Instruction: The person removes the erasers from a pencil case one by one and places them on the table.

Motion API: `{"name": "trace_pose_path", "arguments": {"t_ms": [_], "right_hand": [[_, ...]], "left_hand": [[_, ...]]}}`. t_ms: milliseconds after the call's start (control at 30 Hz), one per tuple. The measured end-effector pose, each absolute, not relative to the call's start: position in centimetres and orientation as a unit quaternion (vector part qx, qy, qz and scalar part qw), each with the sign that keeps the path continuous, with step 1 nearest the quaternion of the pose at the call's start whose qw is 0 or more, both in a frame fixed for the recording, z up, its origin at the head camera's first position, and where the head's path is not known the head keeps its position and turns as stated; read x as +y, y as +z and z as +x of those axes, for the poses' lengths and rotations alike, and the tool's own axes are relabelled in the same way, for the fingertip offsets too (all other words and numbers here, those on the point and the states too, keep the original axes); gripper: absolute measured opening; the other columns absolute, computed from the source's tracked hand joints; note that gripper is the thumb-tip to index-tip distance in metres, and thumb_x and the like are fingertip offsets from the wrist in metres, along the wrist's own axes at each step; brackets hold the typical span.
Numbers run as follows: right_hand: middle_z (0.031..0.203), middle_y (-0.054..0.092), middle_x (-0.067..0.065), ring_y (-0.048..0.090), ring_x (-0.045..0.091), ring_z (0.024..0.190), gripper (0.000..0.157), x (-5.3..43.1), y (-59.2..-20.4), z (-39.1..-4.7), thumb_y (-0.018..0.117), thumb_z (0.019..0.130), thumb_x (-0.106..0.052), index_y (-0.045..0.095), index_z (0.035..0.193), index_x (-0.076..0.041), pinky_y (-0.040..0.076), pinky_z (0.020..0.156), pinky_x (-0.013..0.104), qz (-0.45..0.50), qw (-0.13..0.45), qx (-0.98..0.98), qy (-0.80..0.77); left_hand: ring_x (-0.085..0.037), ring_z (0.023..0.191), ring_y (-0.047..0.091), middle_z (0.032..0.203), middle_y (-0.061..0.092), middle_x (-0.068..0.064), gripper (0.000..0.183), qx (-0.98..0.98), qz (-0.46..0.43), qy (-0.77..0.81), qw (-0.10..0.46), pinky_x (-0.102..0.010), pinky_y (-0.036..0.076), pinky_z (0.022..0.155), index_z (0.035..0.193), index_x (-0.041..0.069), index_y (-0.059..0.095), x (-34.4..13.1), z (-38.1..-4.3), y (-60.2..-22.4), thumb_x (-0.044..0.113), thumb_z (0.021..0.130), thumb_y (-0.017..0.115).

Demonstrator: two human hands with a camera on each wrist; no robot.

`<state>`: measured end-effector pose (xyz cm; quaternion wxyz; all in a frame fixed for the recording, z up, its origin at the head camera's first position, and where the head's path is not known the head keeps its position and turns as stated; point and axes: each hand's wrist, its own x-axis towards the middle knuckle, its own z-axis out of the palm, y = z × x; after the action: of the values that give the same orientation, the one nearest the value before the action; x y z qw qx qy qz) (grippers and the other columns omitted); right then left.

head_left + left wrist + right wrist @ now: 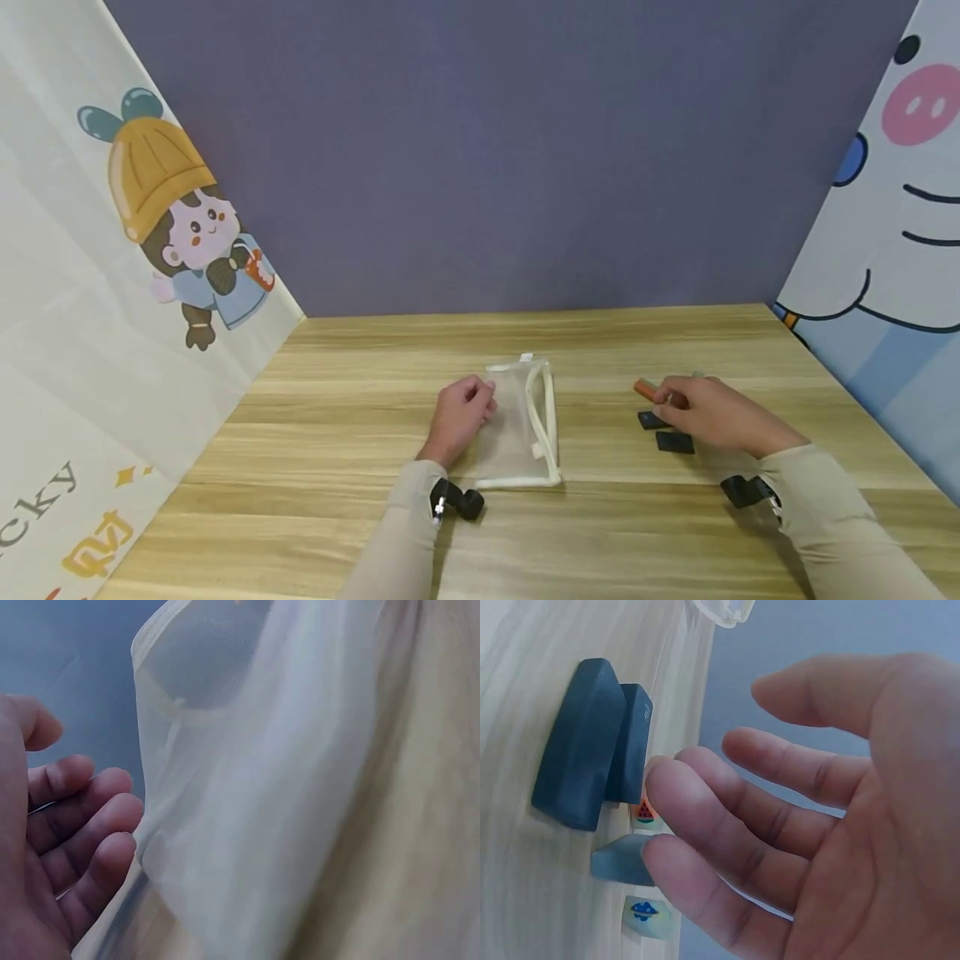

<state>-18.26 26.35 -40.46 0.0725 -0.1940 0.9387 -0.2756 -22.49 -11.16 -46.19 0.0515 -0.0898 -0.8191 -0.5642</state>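
A see-through mesh pouch (504, 442) with a cream zipper edge lies on the table; its zipper side appears to gape. My left hand (459, 414) is at the pouch's left edge, fingers loosely curled. In the left wrist view, nothing is between those fingers, and the fingertips are at the mesh (247, 795); I cannot tell if they touch. Over a group of small blocks hovers my right hand (716, 412), its fingers relaxed and holding nothing. Around it are two dark blocks (581, 746), an orange piece (644, 389), a grey-blue block (619, 859) and a pale piece with a blue print (646, 919).
The wood-grain table (315, 467) meets a dark grey-blue panel (487, 167) at the back. Printed cloths with cartoon figures stand at the left (67, 250) and right (847, 242). A black strap camera is on each wrist.
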Motion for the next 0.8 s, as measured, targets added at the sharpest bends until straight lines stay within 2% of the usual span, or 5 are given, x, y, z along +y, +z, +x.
{"name": "trace_pose_path", "arguments": {"t_ms": [300, 533, 700, 800], "right_hand": [[0.092, 0.064, 0.003, 0.055, 0.017, 0.067, 0.021, 25.9, -39.8, -19.0, 0.057, 0.103, -0.026, 0.064, 0.113, -0.009, 0.043, 0.058, 0.035, -0.17, 0.072, 0.94, -0.287], [0.096, 0.068, 0.002, 0.062, 0.014, 0.078, 0.04, 26.0, -39.0, -20.1, 0.055, 0.102, -0.044, 0.065, 0.115, -0.007, 0.05, 0.067, 0.039, -0.165, 0.06, 0.948, -0.265], [0.096, 0.069, 0.003, 0.063, 0.014, 0.08, 0.029, 25.9, -38.8, -20.5, 0.057, 0.103, -0.029, 0.064, 0.117, -0.005, 0.052, 0.07, 0.041, -0.173, 0.034, 0.949, -0.262], [0.095, 0.068, 0.001, 0.062, 0.013, 0.078, 0.027, 25.8, -39.0, -20.6, 0.057, 0.102, -0.025, 0.064, 0.118, -0.005, 0.051, 0.069, 0.041, -0.169, 0.018, 0.952, -0.256]], "left_hand": [[-0.018, 0.071, 0.065, 0.078, 0.068, -0.001, 0.027, -0.847, -0.102, -0.519, 0.047, -0.036, 0.053, 0.069, 0.082, 0.011, 0.067, -12.1, -23.1, -45.6, 0.03, 0.1, 0.06], [-0.015, 0.073, 0.064, 0.079, 0.068, 0.001, 0.025, -0.872, -0.114, -0.474, 0.042, -0.036, 0.049, 0.076, 0.084, 0.014, 0.068, -12.8, -23.9, -44.8, 0.032, 0.1, 0.06], [-0.013, 0.074, 0.064, 0.076, 0.067, 0.005, 0.024, -0.894, -0.123, -0.428, 0.047, -0.037, 0.047, 0.075, 0.085, 0.018, 0.069, -13.8, -24.1, -44.5, 0.035, 0.099, 0.061], [-0.013, 0.074, 0.061, 0.077, 0.065, 0.009, 0.02, -0.91, -0.129, -0.389, 0.061, -0.037, 0.047, 0.074, 0.089, 0.02, 0.07, -14.6, -24.3, -44.3, 0.035, 0.098, 0.06]]}}
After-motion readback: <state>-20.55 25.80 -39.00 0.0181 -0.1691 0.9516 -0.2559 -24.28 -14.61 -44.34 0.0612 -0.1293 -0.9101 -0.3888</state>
